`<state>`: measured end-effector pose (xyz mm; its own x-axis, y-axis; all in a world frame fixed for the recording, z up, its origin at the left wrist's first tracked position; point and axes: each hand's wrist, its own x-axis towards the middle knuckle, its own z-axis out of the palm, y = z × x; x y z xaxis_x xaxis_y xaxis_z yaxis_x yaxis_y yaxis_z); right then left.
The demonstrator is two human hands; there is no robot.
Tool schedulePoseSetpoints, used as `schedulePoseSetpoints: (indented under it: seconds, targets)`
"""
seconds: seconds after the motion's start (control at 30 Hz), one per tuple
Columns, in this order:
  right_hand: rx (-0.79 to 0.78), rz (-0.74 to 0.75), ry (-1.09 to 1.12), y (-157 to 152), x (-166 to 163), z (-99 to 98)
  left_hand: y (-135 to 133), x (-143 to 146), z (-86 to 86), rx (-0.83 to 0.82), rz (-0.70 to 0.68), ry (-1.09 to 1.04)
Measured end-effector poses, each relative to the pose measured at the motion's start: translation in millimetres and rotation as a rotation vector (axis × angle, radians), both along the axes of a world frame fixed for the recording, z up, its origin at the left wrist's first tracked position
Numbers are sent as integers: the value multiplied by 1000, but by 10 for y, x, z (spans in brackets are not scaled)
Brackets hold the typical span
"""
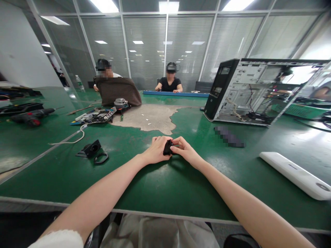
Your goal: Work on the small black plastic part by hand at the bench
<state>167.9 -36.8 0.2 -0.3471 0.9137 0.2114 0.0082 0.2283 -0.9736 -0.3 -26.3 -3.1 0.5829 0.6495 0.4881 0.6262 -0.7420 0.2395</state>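
Observation:
Just above the green tabletop, my left hand [157,150] is closed round a small black part [167,148], its back turned up. My right hand [185,150] grips the same part from the other side, thumb and fingertips pressed to its right edge. What kind of part it is, I cannot make out, since my fingers cover much of it. Off to the left lie a black bracket-like piece [89,149] and a black ring [101,158], apart from my hands.
An open computer case [248,91] stands at right, beyond a blurred dark object [229,136] and a long white device [294,175]. On the left are a circuit board [97,116] and a power drill [32,117]. Two people [170,82] sit across the table [165,193].

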Motion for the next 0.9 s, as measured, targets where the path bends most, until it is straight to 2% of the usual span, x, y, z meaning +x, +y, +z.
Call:
schedulePoseSetpoints:
  seconds: [0.13, 0.37, 0.73, 0.9]
  targets:
    - [-24, -9, -23, 26, 17, -24, -3, -1, 4, -2, 2, -4]
    - [4, 75, 2, -29, 35, 27, -4, -4, 0, 0, -2, 1]
    - [-3, -15, -15, 30, 7, -44, -1, -1, 9, -9, -6, -8]
    - [-2, 41, -24, 10, 42, -5, 3, -2, -1, -15, -3, -10]
